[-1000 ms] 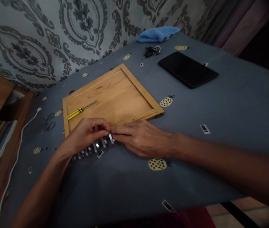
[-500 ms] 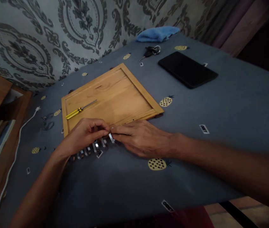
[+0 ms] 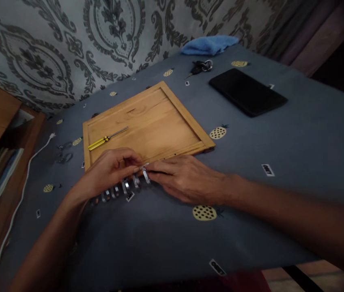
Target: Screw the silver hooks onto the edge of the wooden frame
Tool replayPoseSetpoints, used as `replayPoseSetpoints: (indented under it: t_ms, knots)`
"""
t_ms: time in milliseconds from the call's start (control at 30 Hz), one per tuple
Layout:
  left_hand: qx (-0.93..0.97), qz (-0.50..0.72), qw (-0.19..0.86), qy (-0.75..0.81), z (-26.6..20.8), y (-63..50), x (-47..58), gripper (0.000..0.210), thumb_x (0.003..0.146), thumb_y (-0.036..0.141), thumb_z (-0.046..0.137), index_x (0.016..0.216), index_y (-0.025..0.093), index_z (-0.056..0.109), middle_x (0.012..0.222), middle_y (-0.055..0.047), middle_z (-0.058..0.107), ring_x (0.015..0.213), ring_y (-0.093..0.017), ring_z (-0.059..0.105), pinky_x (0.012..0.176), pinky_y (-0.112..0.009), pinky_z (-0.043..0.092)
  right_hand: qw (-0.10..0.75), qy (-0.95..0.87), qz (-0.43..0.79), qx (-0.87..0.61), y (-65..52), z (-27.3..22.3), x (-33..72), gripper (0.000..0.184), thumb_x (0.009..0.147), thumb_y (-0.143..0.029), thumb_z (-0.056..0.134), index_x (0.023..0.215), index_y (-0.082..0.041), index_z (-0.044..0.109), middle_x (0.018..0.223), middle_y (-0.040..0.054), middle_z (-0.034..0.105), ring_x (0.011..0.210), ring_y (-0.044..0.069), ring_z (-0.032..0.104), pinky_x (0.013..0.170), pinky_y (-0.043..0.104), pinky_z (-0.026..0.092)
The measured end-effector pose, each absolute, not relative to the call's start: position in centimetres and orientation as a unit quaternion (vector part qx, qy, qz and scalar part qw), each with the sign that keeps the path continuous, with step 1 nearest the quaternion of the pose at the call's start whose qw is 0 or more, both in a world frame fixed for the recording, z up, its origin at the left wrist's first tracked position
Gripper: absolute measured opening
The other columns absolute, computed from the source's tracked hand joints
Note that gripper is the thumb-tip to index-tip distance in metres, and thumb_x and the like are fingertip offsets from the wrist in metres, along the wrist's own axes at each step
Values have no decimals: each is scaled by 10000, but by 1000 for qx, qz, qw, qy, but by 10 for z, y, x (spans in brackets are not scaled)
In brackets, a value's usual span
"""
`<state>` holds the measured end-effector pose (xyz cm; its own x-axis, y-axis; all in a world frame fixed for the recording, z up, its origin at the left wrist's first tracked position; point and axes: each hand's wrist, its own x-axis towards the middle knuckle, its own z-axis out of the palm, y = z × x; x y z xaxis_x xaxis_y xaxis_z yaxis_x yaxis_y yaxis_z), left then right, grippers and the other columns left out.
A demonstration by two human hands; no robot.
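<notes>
A framed wooden panel [image 3: 147,117] lies on the table, a yellow-handled screwdriver [image 3: 106,139] resting on its face. Along the panel's near edge, several curved metal clips [image 3: 125,186] stick out in a row. The rightmost curved metal clip [image 3: 146,176] is at the fingertips of my right hand [image 3: 187,178], which grips it against the edge. My left hand [image 3: 111,166] is closed in a pinch beside that clip's top. Whatever sits between the left thumb and finger is too small to name. Small dark holes show in the edge right of the clip.
A black tablet-like slab [image 3: 248,92], keys [image 3: 201,68] and a blue cloth [image 3: 210,45] lie toward the back. On the left are a white cable [image 3: 27,174], loose metal clips [image 3: 64,156] and a wooden shelf with books [image 3: 3,174]. A patterned wall borders the table's far side.
The whole view has shifted slightly, so things appear a little farther right. Both hands stay at the same clip, with more of its top showing between the fingertips.
</notes>
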<state>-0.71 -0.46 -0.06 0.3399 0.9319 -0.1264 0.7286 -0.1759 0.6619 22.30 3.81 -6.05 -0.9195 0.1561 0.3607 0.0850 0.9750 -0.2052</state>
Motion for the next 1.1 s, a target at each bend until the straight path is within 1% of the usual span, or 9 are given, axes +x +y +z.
replayPoseSetpoints:
  t_ms: [133, 267, 433, 533, 700, 900, 1100]
  knots:
    - [784, 145, 286, 531, -1, -6, -9, 165, 905, 337, 659, 961, 191, 708, 878, -18, 698, 783, -135, 623, 688, -240, 456, 192, -975, 92, -61, 37, -62, 223, 291, 963, -120, 458, 1194, -116, 636, 1222, 136, 686, 994, 214, 686, 734, 349, 588]
    - [808, 113, 253, 520, -2, -8, -12, 208, 892, 371, 700, 1016, 203, 691, 956, -17, 696, 873, -155, 642, 749, -260, 456, 203, -973, 89, -61, 37, -62, 223, 288, 956, -118, 472, 1189, -119, 642, 1219, 131, 689, 998, 215, 690, 747, 341, 581]
    - [814, 90, 243, 520, 0, -13, -11, 258, 897, 423, 692, 1039, 209, 675, 955, -10, 683, 877, -163, 633, 757, -270, 453, 192, -975, 95, -64, 37, -61, 223, 285, 961, -131, 473, 1187, -123, 646, 1202, 130, 694, 973, 210, 687, 755, 347, 579]
    - [806, 91, 251, 528, 4, -16, -9, 239, 926, 413, 651, 1062, 218, 660, 982, -10, 681, 899, -159, 627, 767, -262, 456, 196, -974, 92, -61, 37, -62, 223, 296, 959, -130, 471, 1203, -108, 637, 1208, 138, 692, 976, 214, 684, 752, 351, 581]
    - [804, 103, 262, 523, 10, -18, -8, 147, 964, 335, 588, 991, 216, 670, 962, -15, 688, 871, -147, 627, 772, -248, 476, 203, -973, 94, -55, 38, -63, 224, 293, 967, -129, 447, 1188, -101, 638, 1207, 142, 697, 953, 214, 687, 722, 352, 585]
    - [813, 115, 274, 502, 4, -18, -12, 188, 994, 334, 530, 1036, 217, 670, 1015, -46, 684, 943, -164, 628, 845, -293, 493, 204, -972, 103, -58, 38, -62, 224, 293, 971, -127, 439, 1186, -107, 638, 1207, 134, 697, 966, 209, 686, 750, 354, 591]
    - [811, 106, 290, 497, 4, -18, -12, 212, 1007, 331, 503, 1064, 220, 674, 1038, -54, 667, 950, -166, 615, 847, -299, 491, 206, -971, 107, -59, 37, -62, 224, 291, 971, -125, 440, 1177, -113, 645, 1204, 134, 698, 995, 212, 686, 765, 361, 595]
